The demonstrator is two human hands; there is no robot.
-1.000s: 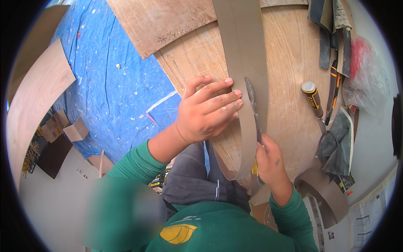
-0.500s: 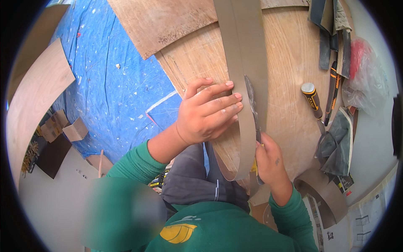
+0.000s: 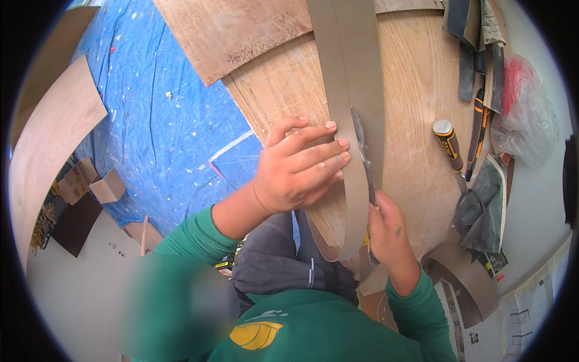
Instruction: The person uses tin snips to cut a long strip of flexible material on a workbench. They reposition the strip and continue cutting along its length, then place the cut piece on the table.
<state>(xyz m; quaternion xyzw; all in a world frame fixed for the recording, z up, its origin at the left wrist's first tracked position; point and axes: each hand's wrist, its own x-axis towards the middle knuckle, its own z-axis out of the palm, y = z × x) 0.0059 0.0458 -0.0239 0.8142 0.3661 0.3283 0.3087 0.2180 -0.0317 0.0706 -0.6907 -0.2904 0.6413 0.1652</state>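
Note:
My left hand (image 3: 298,166) lies with fingers spread on the edge of a long grey-brown flexible strip (image 3: 341,60) and over the wooden board (image 3: 404,78). The strip curves round the board's near end, close to my legs. My right hand (image 3: 389,229) is closed on a dark metal cutting tool (image 3: 361,139) with some yellow at its handle; its blade runs along a slit in the strip, just right of my left fingertips. Part of the tool is hidden by my thumb and the strip.
A black-and-orange handled tool (image 3: 446,142), a slim cutter (image 3: 476,130), dark scraps (image 3: 479,211), a plastic bag (image 3: 522,114) and a curled brown offcut (image 3: 464,277) lie at the right. At left are a blue tarp (image 3: 151,108), a pale panel (image 3: 51,133) and cardboard boxes (image 3: 105,187).
My left hand has shifted very slightly toward me along the strip. My right hand and the cutting tool stay almost where they were.

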